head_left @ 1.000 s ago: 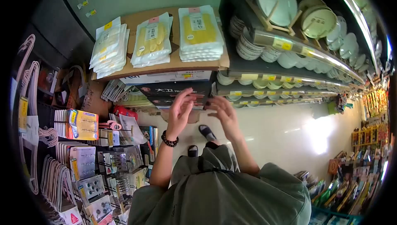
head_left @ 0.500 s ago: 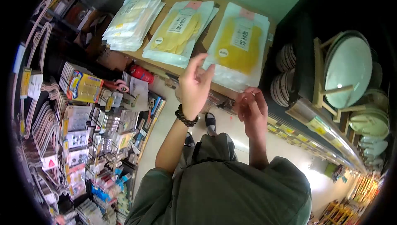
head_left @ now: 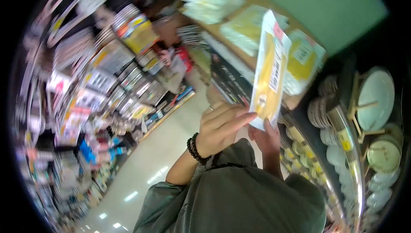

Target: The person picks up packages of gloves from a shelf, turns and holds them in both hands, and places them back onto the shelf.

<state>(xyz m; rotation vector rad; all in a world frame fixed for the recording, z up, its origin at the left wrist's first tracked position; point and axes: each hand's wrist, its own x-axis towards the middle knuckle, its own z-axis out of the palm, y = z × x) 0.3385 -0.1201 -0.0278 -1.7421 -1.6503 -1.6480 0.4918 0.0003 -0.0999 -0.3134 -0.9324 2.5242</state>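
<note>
Left: rack of hanging packaged goods (head_left: 124,68), blurred. Next, left hand (head_left: 222,126), beaded bracelet (head_left: 195,150) at the wrist; its index finger extends to the near left edge of a yellow-and-white packet (head_left: 270,72), apparently touching; cannot tell whether this grip is closed on anything. Far: packs (head_left: 216,1) stacked on a cardboard ledge (head_left: 263,1). Centre: the packet itself, raised and tilted in front of the ledge. At its near end, right hand (head_left: 267,141): grip clamped on the packet, thumb on the front. Far right: plates (head_left: 379,87) on a shelf. Handling note: packet looks flexible; best to pinch the near margin firmly, steady the left edge lightly, leave the printed label uncovered
</note>
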